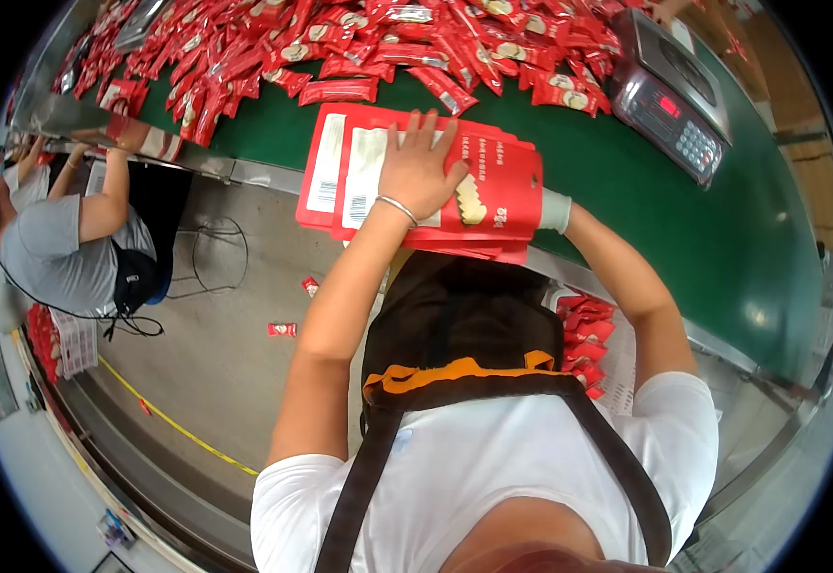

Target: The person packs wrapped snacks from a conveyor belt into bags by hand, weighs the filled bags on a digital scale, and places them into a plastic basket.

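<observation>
Pretty bright shot tbh, light looks like it's from above and shadows are soft. There's a whitish glare spot on the green counter [732, 244] near its right corner, and the glossy wrappers [340, 91] at the far edge throw little highlights. White shirt [493, 449] comes out really bright. Heavy fisheye: the counter's right end bends, frame corners go black with bluish fringing. Small print on the red pouches [507, 181] at the near edge is mushy.
</observation>
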